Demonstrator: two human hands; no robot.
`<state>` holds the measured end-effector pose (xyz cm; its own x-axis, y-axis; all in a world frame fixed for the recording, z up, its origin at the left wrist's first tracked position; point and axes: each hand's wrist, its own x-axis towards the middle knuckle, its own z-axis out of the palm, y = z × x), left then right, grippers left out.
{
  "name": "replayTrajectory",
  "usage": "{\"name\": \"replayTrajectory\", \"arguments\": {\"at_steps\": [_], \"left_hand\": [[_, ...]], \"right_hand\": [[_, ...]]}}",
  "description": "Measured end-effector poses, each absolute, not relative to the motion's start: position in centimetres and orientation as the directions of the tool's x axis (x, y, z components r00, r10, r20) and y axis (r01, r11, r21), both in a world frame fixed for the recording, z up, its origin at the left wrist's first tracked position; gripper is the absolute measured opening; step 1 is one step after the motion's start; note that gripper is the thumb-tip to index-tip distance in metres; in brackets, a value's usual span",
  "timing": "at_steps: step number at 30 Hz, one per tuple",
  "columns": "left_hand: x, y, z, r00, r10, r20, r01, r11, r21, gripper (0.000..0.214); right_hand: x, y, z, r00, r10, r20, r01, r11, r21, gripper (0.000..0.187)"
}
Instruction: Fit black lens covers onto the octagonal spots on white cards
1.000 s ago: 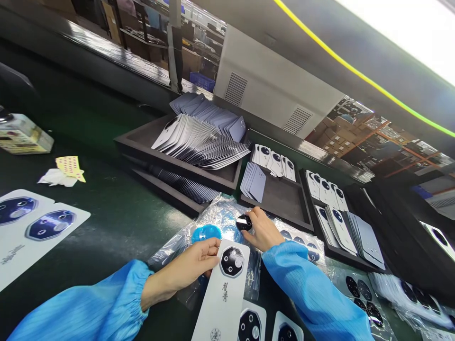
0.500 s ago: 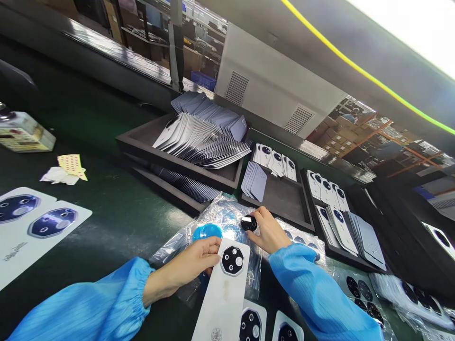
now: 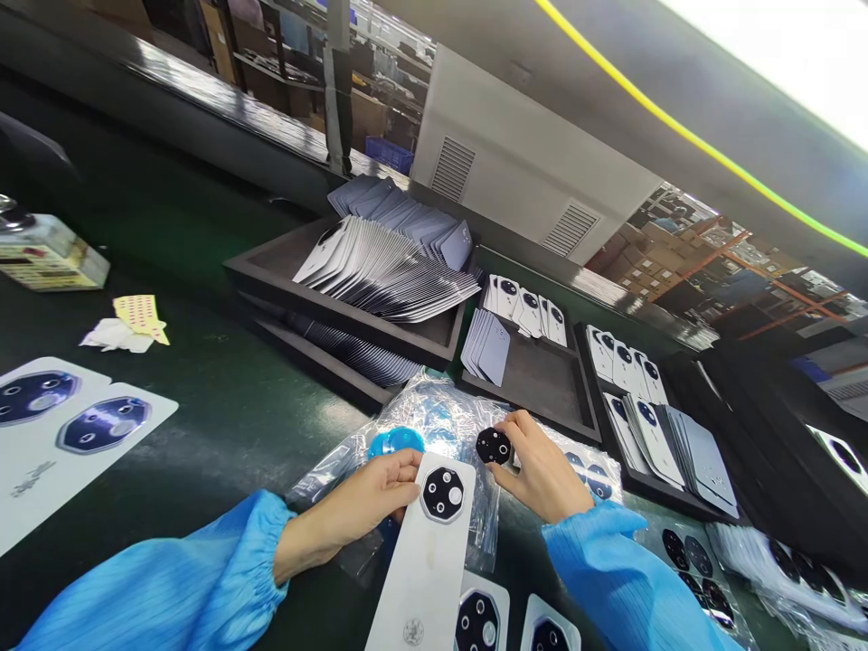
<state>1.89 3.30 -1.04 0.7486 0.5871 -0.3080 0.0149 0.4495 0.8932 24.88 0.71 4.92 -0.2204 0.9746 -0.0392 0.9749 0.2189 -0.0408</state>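
My left hand [image 3: 380, 488] pinches the upper left edge of a white phone back cover [image 3: 424, 570], whose black octagonal camera area faces up. Between the thumb and fingers of my right hand [image 3: 539, 466] is a round black camera lens cover [image 3: 493, 446] with small holes, held up to the right of the phone back cover and apart from it. Below the hands lies a crumpled clear plastic bag [image 3: 440, 425]. Blue round discs [image 3: 397, 441] rest on it beside my left fingers. Two more white covers [image 3: 480, 615] lie partly under and right of the held one.
A dark tray [image 3: 339, 303] with fanned white and grey covers stands on another at the back. Two further trays [image 3: 542, 375] of covers sit to the right. Packed black lens covers [image 3: 698, 565] lie at the right, a bottle [image 3: 51, 253] and paper scraps [image 3: 139, 316] at the left.
My right hand has moved right and slightly down with the lens cover, which has turned so its holes show. My left hand and the phone back cover have stayed almost still.
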Motion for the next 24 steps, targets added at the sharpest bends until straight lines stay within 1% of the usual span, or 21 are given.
{"name": "replayTrajectory", "arguments": {"at_steps": [3,7,11,14,18,20,22,24], "left_hand": [[1.9,3.2,-0.7,0.745,0.584,-0.324,0.026,0.459,0.888,0.034],[2.0,3.1,-0.7,0.736,0.601,-0.311,0.004,0.455,0.890,0.034],[2.0,3.0,-1.4,0.740,0.615,-0.273,-0.046,0.450,0.892,0.031],[2.0,3.0,-1.8,0.742,0.621,-0.252,-0.069,0.445,0.893,0.030],[2.0,3.0,-1.5,0.745,0.623,-0.239,-0.087,0.446,0.891,0.026],[2.1,3.1,-1.3,0.752,0.613,-0.241,-0.087,0.455,0.886,0.026],[2.1,3.1,-1.1,0.749,0.614,-0.248,-0.087,0.462,0.883,0.026],[2.1,3.0,-1.0,0.744,0.618,-0.255,-0.090,0.470,0.878,0.026]], "right_hand": [[24.9,0.2,5.2,-0.234,0.972,-0.026,0.972,0.233,-0.036,0.030],[24.7,-0.3,5.7,-0.210,0.977,-0.040,0.978,0.210,-0.006,0.028],[24.7,-0.7,6.1,-0.213,0.977,0.009,0.977,0.212,0.020,0.027],[24.5,-1.1,6.5,-0.231,0.972,0.052,0.972,0.233,-0.034,0.028],[23.1,-2.0,6.5,-0.292,0.954,0.064,0.936,0.299,-0.187,0.035],[22.0,-2.6,6.2,-0.328,0.943,0.064,0.911,0.333,-0.243,0.038],[21.0,-3.1,5.6,-0.351,0.934,0.063,0.897,0.355,-0.262,0.041],[20.2,-3.3,4.9,-0.361,0.931,0.057,0.896,0.363,-0.254,0.044]]}}
